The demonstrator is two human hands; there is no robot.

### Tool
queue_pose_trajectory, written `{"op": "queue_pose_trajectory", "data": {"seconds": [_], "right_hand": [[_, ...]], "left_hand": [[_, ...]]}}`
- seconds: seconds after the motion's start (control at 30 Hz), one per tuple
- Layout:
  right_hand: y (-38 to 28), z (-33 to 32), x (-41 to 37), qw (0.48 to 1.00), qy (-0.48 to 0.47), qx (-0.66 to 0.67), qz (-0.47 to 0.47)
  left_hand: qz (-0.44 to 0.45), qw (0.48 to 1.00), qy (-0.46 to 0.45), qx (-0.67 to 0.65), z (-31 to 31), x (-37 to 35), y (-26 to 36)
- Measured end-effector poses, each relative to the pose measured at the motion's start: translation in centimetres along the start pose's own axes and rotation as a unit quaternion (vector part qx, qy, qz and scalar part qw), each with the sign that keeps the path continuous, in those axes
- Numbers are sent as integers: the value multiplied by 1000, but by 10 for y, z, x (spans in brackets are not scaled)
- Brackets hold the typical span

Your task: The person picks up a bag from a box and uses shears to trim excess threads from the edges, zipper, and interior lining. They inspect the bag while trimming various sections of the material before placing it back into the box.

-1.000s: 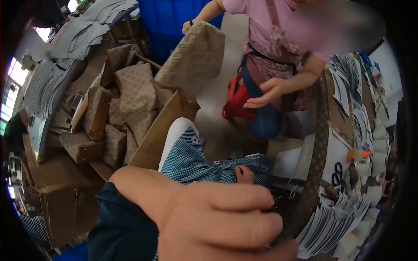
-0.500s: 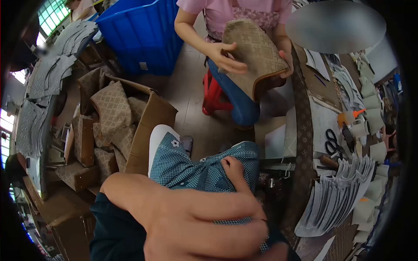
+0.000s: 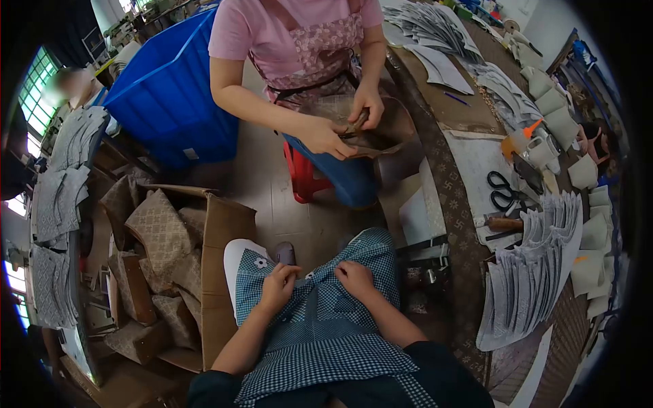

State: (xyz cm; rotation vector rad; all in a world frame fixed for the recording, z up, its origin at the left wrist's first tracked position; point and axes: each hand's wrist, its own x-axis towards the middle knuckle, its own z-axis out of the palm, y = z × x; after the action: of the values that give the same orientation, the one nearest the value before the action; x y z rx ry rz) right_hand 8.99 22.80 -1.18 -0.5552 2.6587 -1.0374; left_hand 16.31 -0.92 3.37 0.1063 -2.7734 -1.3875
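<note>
My left hand [image 3: 277, 285] rests on the checked apron [image 3: 326, 350] over my left thigh, its fingers loosely curled together with nothing visible in them. On the other thigh lies my right hand [image 3: 355, 277], closed and also without any visible object. The two hands are apart. Across from me, a person in a pink shirt [image 3: 286, 41] holds a brown patterned piece [image 3: 391, 129] with both hands, its hollow side showing.
At the left, a cardboard box [image 3: 228, 234] holds several patterned pieces [image 3: 160, 224]. Behind it stands a blue bin [image 3: 173, 102]. The right bench [image 3: 459, 234] carries scissors [image 3: 502, 192], an orange-tipped bottle [image 3: 517, 143] and stacked grey pieces [image 3: 524, 285].
My left hand has dropped from close to the camera onto my lap. The other person has lowered and turned the patterned piece. The view has shifted.
</note>
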Motion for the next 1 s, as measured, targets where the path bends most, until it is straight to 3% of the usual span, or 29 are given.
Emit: {"op": "queue_pose_trajectory", "data": {"seconds": [0.37,1.0], "right_hand": [[-1,3,2,1000,-8,-8,8],[0,3,3,1000,-11,7,13]], "left_hand": [[-39,994,-84,63,26,-6,-41],[-26,992,-89,89,34,-5,-52]]}}
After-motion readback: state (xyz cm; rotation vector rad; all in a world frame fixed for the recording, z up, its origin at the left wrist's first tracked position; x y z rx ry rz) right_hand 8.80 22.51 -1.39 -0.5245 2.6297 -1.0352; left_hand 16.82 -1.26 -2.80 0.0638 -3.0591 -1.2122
